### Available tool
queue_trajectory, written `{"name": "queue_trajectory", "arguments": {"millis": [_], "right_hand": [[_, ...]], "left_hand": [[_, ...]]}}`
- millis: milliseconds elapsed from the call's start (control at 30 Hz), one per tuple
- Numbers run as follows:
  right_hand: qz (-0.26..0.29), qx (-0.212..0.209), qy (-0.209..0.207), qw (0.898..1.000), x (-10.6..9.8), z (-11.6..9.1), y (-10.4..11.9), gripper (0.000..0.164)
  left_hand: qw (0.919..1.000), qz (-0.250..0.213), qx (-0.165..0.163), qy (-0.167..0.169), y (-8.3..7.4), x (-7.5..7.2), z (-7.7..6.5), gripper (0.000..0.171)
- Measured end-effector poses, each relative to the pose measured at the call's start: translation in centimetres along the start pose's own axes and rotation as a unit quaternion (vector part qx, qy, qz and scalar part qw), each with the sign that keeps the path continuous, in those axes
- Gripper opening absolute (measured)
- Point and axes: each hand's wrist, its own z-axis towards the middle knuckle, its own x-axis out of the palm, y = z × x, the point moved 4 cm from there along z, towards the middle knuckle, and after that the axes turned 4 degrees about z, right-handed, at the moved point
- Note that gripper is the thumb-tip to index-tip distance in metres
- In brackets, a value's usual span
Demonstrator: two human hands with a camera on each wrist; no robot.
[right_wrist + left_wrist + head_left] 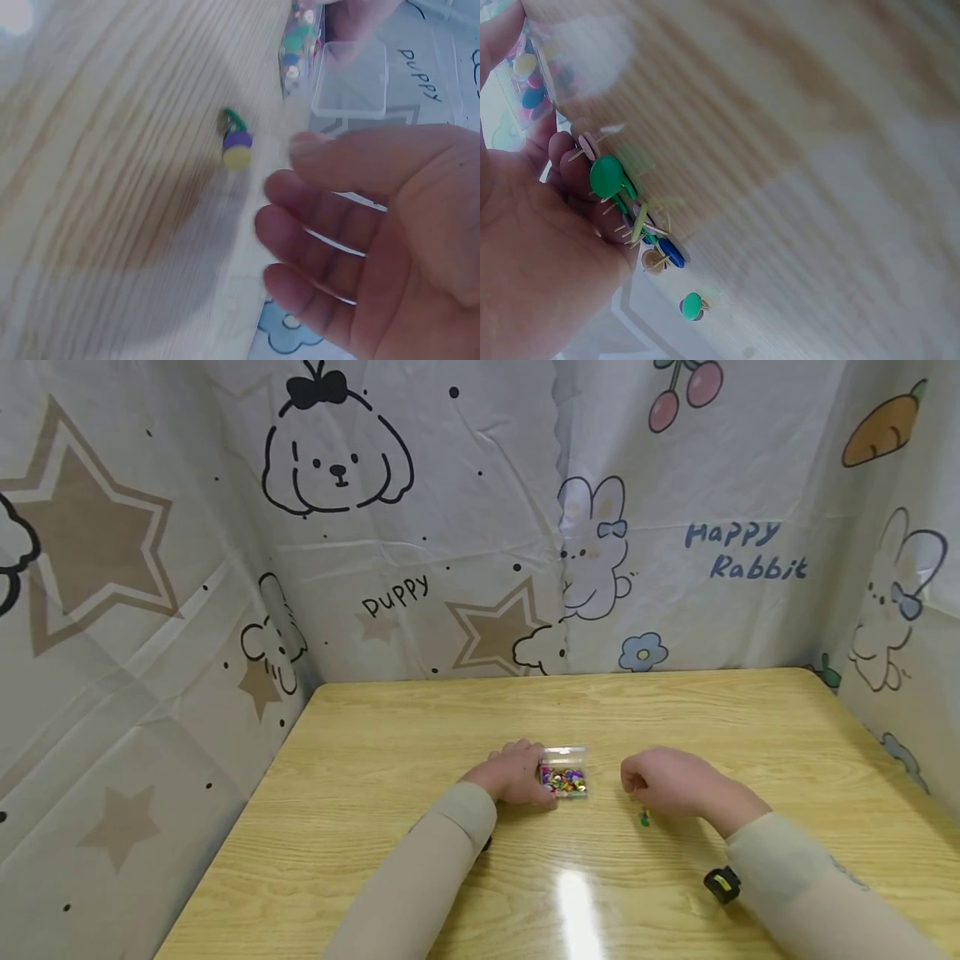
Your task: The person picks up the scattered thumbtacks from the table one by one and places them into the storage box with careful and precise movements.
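My left hand (517, 774) grips a small clear plastic box (564, 758) by its left side, thumb at the near edge and fingers at the far one. Colourful thumbtacks (564, 782) fill its lower part; its clear lid (349, 81) stands open in the right wrist view. In the left wrist view several loose thumbtacks (606, 177) lie against the fingers, and a green thumbtack (692, 306) sits farther off. With loosely curled fingers, my right hand (667, 781) hovers right of the box and shows nothing held. Green, purple and yellow thumbtacks (238, 142) lie near its fingertips.
A wood-grain table (390, 727) spreads beneath both hands. Printed white cloth (465, 527) hangs behind it and along both sides. A black strap piece (722, 885) shows at the right wrist.
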Motion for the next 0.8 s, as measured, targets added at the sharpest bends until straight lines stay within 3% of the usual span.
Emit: {"name": "queue_trajectory", "arguments": {"millis": [267,800], "right_hand": [[0.009,0.018,0.058,0.998,0.7,-0.8,-1.0,0.024],[0.012,0.002,0.038,0.999,0.9,-0.8,-1.7,0.023]], "left_hand": [[1.0,-0.004,-0.002,0.0,0.3,0.2,0.2,0.086],[0.9999,0.009,-0.009,-0.001,0.0,0.1,0.2,0.09]]}}
